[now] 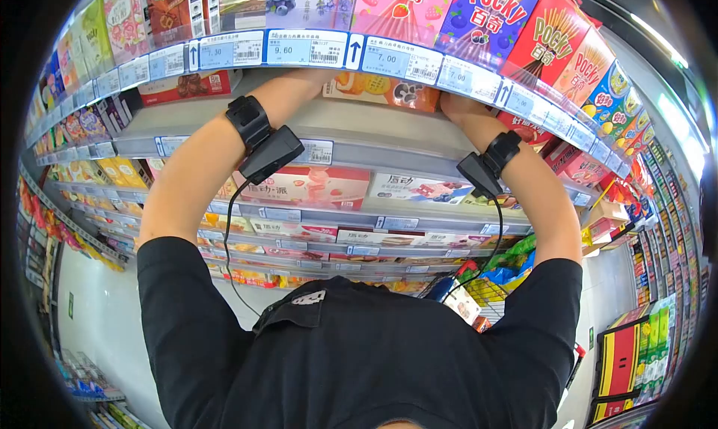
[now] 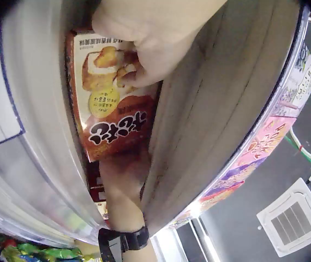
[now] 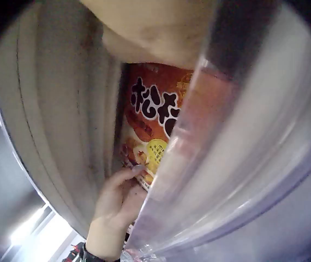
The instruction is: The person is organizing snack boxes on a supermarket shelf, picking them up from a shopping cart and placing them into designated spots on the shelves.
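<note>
An orange and cream snack box (image 1: 381, 91) with bread-like pictures and dark lettering stands on the shelf under the top ledge. My left hand (image 2: 144, 46) holds its left end, fingertips bent onto the printed front; the right wrist view has this same hand (image 3: 117, 199) with its thumb along the box's edge. At the other end is my right hand (image 1: 465, 109), gripping the box (image 2: 117, 103) from the side, its fingers mostly hidden behind. The head view loses most of the left hand behind the price-tag strip.
Above the hands, a price-tag strip (image 1: 314, 49) and clear lip front a row of upright Pocky boxes (image 1: 486, 21). A red box (image 1: 187, 87) sits left on the same shelf. Lower shelves hold more boxes (image 1: 314, 187). A cart (image 1: 490, 302) with goods stands below right.
</note>
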Available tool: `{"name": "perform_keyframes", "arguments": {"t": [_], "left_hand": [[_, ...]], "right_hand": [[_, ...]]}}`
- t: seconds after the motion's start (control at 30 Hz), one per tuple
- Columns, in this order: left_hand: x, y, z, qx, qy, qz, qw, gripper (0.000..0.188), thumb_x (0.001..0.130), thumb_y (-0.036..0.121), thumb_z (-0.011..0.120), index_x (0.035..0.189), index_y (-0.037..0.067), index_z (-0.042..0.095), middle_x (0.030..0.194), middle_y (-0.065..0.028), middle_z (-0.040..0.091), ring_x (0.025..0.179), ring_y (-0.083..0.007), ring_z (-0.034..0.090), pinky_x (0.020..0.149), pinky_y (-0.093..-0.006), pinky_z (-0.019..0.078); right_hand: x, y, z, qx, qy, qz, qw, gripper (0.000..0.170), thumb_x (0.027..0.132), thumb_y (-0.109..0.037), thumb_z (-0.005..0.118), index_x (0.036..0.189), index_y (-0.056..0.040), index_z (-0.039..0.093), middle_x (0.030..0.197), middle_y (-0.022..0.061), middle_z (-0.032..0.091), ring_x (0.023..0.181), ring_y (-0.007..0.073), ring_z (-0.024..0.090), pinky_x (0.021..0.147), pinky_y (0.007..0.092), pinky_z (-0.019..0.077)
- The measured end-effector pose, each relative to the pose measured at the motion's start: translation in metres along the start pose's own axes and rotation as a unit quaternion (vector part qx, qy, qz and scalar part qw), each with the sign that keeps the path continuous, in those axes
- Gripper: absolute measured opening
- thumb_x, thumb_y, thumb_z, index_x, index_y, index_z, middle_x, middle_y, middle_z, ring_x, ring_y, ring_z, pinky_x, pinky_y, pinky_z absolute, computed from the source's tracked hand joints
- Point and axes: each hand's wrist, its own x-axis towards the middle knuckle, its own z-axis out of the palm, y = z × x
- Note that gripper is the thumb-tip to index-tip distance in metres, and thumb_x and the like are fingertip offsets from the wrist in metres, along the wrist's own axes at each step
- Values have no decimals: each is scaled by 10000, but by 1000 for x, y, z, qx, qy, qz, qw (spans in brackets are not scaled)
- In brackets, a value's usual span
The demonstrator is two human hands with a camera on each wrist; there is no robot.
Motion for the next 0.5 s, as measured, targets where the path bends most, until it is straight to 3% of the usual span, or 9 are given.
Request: {"name": "perform_keyframes", "arguments": {"t": [0.43,0.5], "left_hand": [[-18,-4,1,6,-9,9,1000,350,827,236,563,1089,5,549,1067,-54,556,960,-143,492,826,-287,389],[-6,-4,10,12,-13,24,1000,358,833,249,557,1097,6,547,1076,-53,555,968,-142,490,835,-286,387]], "right_hand": [[11,34,-6,-117,3,-85,990,307,911,-307,496,1139,-101,500,1116,43,534,1016,165,499,884,334,406],[-18,7,11,-19,3,-15,1000,284,912,-238,493,1138,-66,489,1073,64,530,968,161,505,838,319,425]]}}
